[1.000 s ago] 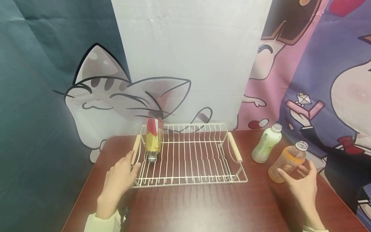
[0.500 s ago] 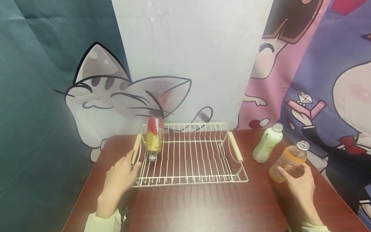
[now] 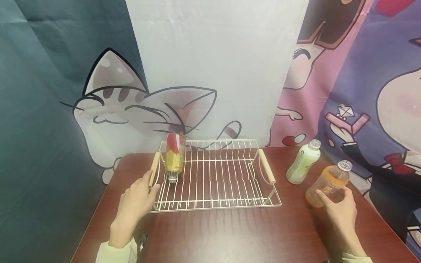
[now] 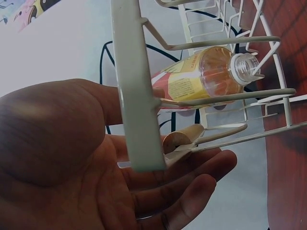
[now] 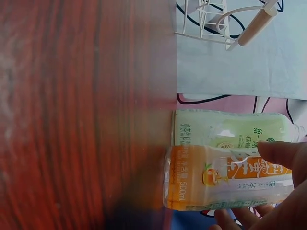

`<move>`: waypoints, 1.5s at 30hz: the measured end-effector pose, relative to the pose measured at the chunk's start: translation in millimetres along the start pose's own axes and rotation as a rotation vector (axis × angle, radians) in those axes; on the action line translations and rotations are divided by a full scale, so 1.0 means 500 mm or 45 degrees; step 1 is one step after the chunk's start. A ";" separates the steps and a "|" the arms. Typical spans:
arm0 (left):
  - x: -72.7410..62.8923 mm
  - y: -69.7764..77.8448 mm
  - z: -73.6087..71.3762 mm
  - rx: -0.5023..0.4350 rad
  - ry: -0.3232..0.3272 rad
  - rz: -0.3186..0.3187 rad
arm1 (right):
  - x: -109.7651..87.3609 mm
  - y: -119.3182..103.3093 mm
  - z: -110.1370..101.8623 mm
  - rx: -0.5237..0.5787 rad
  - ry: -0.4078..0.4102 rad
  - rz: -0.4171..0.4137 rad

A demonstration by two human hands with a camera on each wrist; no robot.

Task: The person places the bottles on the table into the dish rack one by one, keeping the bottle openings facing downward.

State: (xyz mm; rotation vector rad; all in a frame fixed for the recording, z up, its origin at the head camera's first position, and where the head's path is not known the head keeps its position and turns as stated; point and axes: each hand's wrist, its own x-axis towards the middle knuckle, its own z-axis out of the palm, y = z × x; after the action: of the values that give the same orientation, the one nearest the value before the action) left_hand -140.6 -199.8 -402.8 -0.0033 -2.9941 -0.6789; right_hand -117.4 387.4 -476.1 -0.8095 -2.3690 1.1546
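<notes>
My left hand (image 3: 135, 204) holds the left wooden handle (image 3: 155, 168) of a white wire dish rack (image 3: 213, 209), thumb on the inner side and fingers outside. In the left wrist view, the outer fingers (image 4: 172, 201) extend loosely below the handle. Inside the rack at its left end lies a red and yellow labelled drink bottle (image 3: 174, 157), neck toward me. At the right, my right hand (image 3: 343, 215) grips a clear drink bottle with an orange label (image 3: 329, 180), thumb on the near side, fingers behind. The right wrist view shows this drink bottle (image 5: 192, 177) upright, base at the tabletop.
A pale green drink bottle (image 3: 303, 162) stands just behind and left of the orange one. The reddish-brown wooden table (image 3: 230, 237) ends at a wall of printed cartoon cloth (image 3: 217, 73). Another wooden handle (image 3: 266, 166) rises at the rack's right end.
My right hand's spread fingers have drawn in around the orange-labelled drink bottle. That bottle has shifted very slightly to the right. My left hand and the dish rack stay in place.
</notes>
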 end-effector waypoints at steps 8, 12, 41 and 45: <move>0.001 0.000 0.001 0.002 0.009 0.003 | -0.003 0.005 0.002 0.007 0.028 -0.005; 0.001 0.000 0.001 0.004 0.010 0.007 | -0.004 0.008 0.003 0.010 0.043 -0.016; -0.001 -0.001 0.001 0.002 0.000 -0.002 | -0.099 -0.123 -0.015 0.337 0.307 -0.273; 0.000 -0.001 0.002 0.007 0.003 0.001 | -0.105 -0.128 -0.015 0.329 0.329 -0.328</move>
State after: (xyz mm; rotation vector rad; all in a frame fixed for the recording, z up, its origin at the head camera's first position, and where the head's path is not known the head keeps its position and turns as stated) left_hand -140.7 -200.1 -403.9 -0.0027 -2.9936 -0.6697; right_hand -94.1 326.3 -424.5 -0.5140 -1.9938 1.1407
